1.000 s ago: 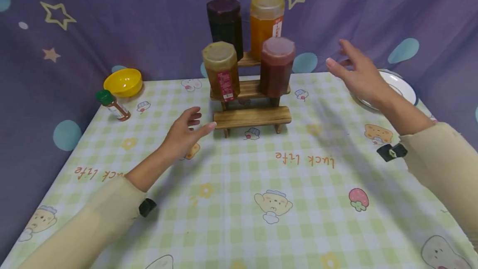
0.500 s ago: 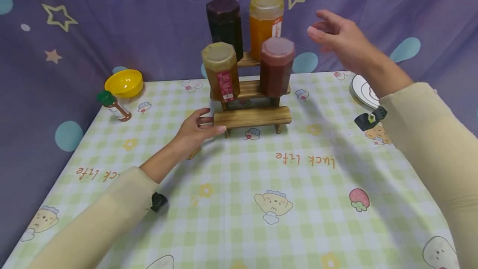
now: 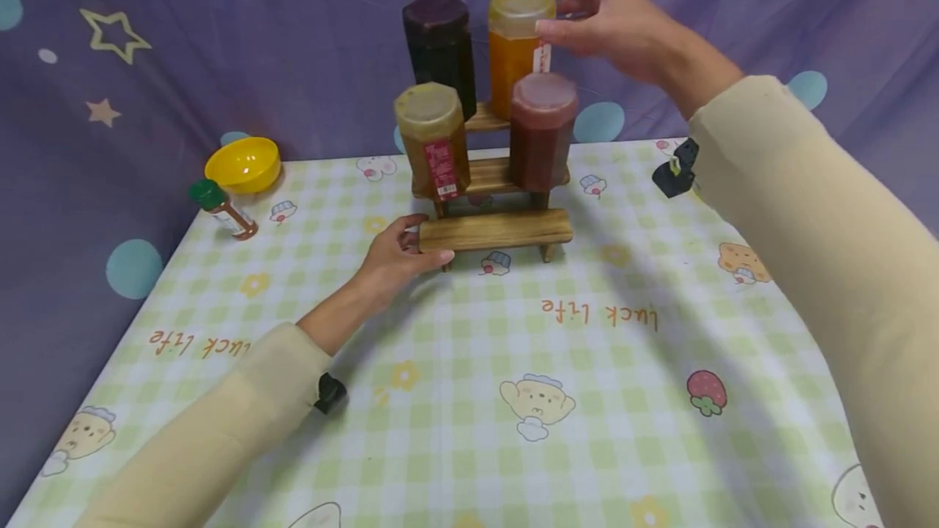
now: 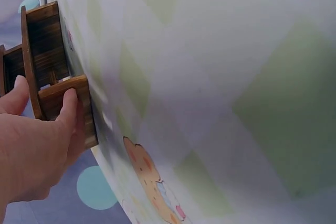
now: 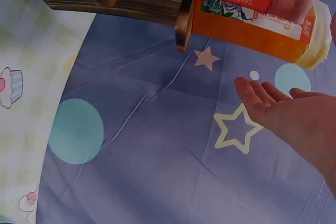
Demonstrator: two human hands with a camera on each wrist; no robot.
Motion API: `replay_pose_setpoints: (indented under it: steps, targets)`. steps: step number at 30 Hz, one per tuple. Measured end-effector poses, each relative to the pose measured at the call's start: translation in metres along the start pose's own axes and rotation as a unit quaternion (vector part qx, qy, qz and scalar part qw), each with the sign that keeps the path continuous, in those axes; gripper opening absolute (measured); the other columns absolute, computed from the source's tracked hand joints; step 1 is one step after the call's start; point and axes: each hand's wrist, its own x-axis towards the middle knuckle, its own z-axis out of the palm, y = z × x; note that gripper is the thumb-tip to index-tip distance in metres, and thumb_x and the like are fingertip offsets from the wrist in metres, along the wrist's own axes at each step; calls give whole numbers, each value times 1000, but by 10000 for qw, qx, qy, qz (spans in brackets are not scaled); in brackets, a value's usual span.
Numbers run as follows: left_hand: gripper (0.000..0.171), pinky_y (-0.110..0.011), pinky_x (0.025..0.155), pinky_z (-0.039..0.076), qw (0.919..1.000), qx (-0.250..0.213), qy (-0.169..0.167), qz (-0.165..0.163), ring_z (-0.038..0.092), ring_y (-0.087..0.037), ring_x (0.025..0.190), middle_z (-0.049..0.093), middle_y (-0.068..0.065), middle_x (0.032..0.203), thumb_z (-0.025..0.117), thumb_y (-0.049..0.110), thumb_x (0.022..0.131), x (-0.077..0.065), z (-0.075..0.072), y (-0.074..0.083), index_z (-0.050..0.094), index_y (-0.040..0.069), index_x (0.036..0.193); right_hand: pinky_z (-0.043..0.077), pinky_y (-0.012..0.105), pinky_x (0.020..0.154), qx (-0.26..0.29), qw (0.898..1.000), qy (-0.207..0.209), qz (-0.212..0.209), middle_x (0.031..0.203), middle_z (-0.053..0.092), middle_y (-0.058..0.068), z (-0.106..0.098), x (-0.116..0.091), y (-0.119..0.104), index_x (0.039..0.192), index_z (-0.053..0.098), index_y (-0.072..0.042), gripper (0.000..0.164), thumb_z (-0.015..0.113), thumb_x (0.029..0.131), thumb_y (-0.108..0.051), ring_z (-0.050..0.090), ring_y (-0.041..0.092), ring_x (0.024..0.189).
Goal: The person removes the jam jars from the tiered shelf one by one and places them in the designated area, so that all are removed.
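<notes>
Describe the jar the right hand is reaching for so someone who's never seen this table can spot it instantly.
At the back middle of the checked tablecloth stands a three-step wooden rack carrying four jars. On its top step are two: a dark purple jar on the left and the orange jar on the right, beside the right hand. It is the only bright orange one, with a pale lid.
</notes>
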Motion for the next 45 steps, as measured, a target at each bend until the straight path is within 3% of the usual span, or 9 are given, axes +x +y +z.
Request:
replay_pose_setpoints:
  steps: [6, 13, 26, 36, 40, 45]
  targets:
    - [70, -29, 81, 55, 9998, -196, 94, 23, 49, -13, 81, 54, -14, 121, 75, 8, 85, 1, -1, -3, 39, 10, 145, 28, 37, 119, 179, 9994, -271, -115, 153, 31, 8, 14, 12, -8, 156, 12, -21, 90, 71, 89, -27, 37, 22, 136]
    - [70, -23, 75, 54, 9997, -209, 95, 54, 47, -11, 76, 54, -12, 117, 74, 10, 85, -1, -3, -5, 38, 10, 145, 37, 37, 114, 424, 9987, -206, -175, 129, 46, 6, 26, 22, -10, 148, 31, -16, 76, 74, 86, -23, 45, 22, 117]
    - [71, -37, 91, 56, 9993, -367, 79, -20, 55, -12, 80, 54, -13, 118, 74, 10, 86, -2, 0, -5, 36, 11, 146, 42, 37, 111, 718, 9973, -75, -121, 126, 49, 6, 27, 24, -8, 137, 42, -17, 68, 80, 81, -21, 48, 23, 115]
    - [71, -38, 92, 56, 9995, -284, 93, -93, 55, -12, 77, 55, -13, 117, 74, 11, 86, -1, 1, -5, 36, 12, 146, 45, 37, 107, 627, 9980, 98, -11, 124, 51, 6, 22, 23, -10, 136, 46, -16, 72, 84, 76, -22, 50, 22, 111]
    - [71, -38, 93, 56, 9992, -386, 77, -112, 56, -12, 78, 54, -14, 119, 74, 10, 86, 0, 2, -4, 36, 12, 146, 46, 38, 106, 659, 9969, 305, -297, 120, 53, 6, 14, 19, -12, 131, 51, -14, 65, 84, 76, -20, 51, 22, 109]
    - [70, -35, 89, 57, 9994, -345, 40, -77, 51, -12, 77, 55, -12, 117, 74, 10, 86, 0, 4, -3, 36, 11, 146, 41, 40, 110, 1152, 9891, 306, -868, 121, 55, 7, -8, 11, -16, 126, 57, -10, 51, 78, 80, -6, 51, 22, 111]
